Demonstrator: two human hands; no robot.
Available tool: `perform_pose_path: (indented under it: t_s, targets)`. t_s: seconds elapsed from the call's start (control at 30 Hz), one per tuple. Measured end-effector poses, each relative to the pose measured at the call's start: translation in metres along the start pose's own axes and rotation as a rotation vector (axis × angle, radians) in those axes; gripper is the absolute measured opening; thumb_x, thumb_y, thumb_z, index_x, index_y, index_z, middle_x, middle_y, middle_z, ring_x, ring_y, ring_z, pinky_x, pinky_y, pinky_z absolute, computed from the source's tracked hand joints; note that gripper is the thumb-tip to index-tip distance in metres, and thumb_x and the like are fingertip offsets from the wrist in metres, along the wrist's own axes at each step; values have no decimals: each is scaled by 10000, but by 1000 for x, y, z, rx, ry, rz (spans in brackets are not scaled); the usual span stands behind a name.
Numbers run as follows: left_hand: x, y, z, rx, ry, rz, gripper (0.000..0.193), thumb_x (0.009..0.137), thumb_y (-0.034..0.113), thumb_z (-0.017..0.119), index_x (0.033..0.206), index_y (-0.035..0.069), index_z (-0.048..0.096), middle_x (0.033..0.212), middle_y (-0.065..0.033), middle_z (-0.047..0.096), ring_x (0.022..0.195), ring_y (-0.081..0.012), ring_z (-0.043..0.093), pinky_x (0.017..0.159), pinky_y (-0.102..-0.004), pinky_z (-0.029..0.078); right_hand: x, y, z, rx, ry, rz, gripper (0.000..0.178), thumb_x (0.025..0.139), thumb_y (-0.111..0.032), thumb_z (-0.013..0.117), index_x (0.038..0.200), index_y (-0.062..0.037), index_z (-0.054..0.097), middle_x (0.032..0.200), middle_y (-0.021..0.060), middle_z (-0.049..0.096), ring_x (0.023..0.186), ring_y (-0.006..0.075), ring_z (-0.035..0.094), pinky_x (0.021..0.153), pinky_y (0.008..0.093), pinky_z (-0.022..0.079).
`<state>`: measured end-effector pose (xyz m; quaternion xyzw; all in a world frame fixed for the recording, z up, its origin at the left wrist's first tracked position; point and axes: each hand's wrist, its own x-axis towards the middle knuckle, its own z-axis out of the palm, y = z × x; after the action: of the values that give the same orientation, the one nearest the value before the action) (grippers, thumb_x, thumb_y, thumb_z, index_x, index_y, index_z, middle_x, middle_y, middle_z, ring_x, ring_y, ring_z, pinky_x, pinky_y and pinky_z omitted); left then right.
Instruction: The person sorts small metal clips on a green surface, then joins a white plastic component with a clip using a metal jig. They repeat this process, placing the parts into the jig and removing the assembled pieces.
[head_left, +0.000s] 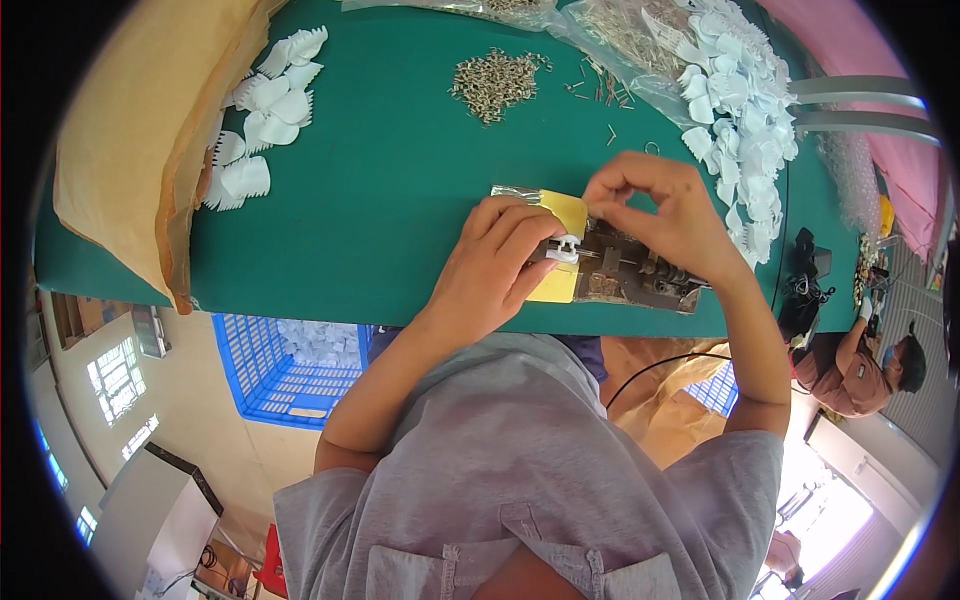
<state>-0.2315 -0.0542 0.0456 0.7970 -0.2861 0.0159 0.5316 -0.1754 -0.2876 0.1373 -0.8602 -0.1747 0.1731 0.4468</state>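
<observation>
Head view: green tabletop (380, 200) stretches left of dark metal jig (635, 268), near edge just below jig. Small white plastic piece (563, 255) at jig's left end, clamped in left hand (487, 260). Right hand (672, 215) at jig's far side, fingertips together; any held item unclear.

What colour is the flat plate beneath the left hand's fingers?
The plate is yellow, best seen in the head view.

You wear a grey shirt (540, 430) with short sleeves (735, 480) and chest pockets (405, 575); dark blue trousers (590, 358) show by the table's (380, 150) near edge. Your left hand (495, 255) and right hand (665, 210) are bare.
</observation>
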Motion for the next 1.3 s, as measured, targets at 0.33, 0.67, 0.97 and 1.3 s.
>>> perform_pose_path:
  t_s: [0.33, 0.67, 0.97, 1.3]
  targets:
    - [1, 0, 1, -34, 21, -33, 335, 870, 100, 776, 1168, 68, 625, 1203, -91, 658, 1153, -336, 571, 998, -456, 475, -30, -15, 20, -332, -45, -207, 132, 918, 0, 701, 1049, -16, 693, 1006, 115, 674, 894, 305, 637, 794, 405, 523]
    - [1, 0, 0, -36, 6, -30, 335, 867, 94, 774, 1168, 66, 629, 1203, -91, 662, 1156, -339, 571, 1002, -459, 473, -35, -11, 9, -681, 39, -246, 137, 913, -37, 704, 1043, -28, 665, 960, 93, 643, 900, 305, 600, 850, 402, 481]
    - [1, 0, 1, -41, 10, -34, 348, 860, 81, 777, 1174, 71, 627, 1205, -90, 664, 1169, -345, 568, 1002, -466, 477, -34, -9, 20, -203, 53, 0, 83, 936, -73, 716, 1007, -30, 716, 934, 91, 686, 914, 253, 620, 896, 348, 468]
    - [1, -1, 2, -48, 15, -45, 352, 864, 92, 777, 1180, 77, 622, 1206, -90, 658, 1170, -342, 570, 1001, -464, 478, -35, -9, 44, -177, 208, -62, 112, 897, -133, 782, 955, -50, 734, 808, 62, 658, 804, 235, 579, 789, 373, 435]
